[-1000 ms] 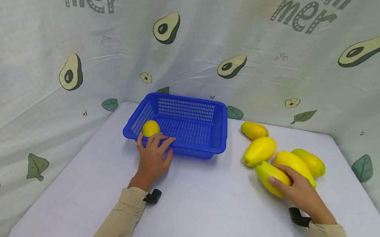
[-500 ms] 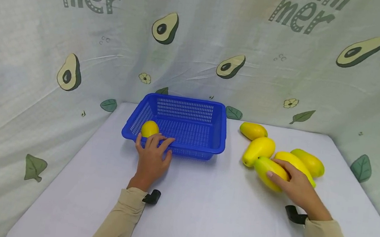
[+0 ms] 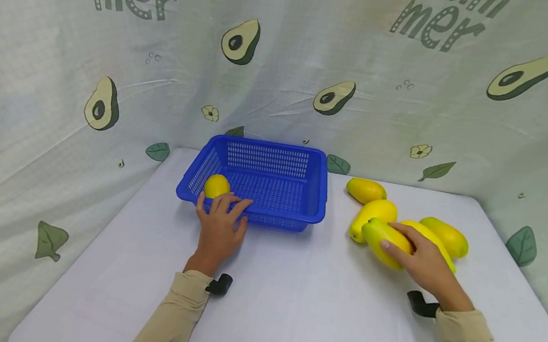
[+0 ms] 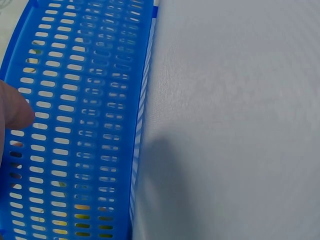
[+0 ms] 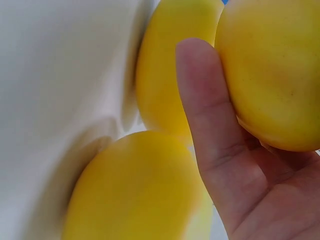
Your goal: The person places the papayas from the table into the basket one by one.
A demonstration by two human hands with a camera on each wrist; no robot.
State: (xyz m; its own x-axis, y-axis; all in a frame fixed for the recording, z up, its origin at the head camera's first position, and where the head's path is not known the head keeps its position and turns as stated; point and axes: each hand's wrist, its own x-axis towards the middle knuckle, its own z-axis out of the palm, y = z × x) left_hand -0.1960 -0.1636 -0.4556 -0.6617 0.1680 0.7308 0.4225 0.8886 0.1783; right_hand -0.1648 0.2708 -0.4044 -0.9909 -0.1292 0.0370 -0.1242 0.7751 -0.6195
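Observation:
My right hand (image 3: 428,266) grips a yellow-green mango (image 3: 384,243), thumb on the near side and fingers over the top. In the right wrist view, the thumb (image 5: 205,100) lies along the held mango (image 5: 275,75), which appears lifted off the table. Over the near rim of a blue plastic basket (image 3: 274,214) curl the fingers of my left hand (image 3: 217,237), at its left end. The left wrist view shows my thumb (image 4: 17,110) against the basket's slotted outer wall (image 4: 65,125). Inside the basket, at the left, lies one yellow mango (image 3: 216,185).
Behind and beside the held mango, several others lie on the white table (image 3: 310,303): a small mango (image 3: 366,191) at the back, a mango (image 3: 374,215) in front of it, and a mango (image 3: 445,236) at the right. A printed cloth (image 3: 286,55) hangs behind the table.
My right hand has moved slightly left and away from me, carrying the mango up from beside the others. My left hand stays on the basket rim.

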